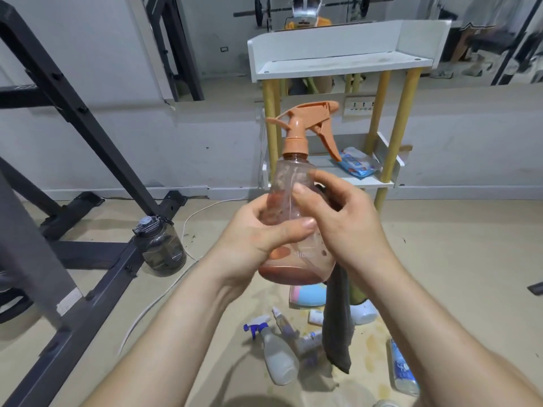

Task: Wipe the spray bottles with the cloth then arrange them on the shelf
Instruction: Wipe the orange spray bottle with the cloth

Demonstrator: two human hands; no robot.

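Facing a white shelf (338, 66), left grip (258, 230) clasps a spray bottle (291, 177) steady so right grip (343, 218), clutching a cloth (338, 333), can wipe it.

1. Upper end of cloth (338, 327) hidden behind right hand (343, 224) and orange spray bottle (293, 183); grip on it out of sight.
2. Fingers of left hand (258, 233) hidden behind the bottle; thumb alone shows.
3. Blurred: floor bottles (279, 359); labels unreadable, count uncertain.
4. Top of pastel object (308, 296) hidden by the bottle's base; kind unclear.
5. Print on packet (355, 164), lower shelf (379, 183): too small to read.
6. Left edge cuts off black frame (73, 113).
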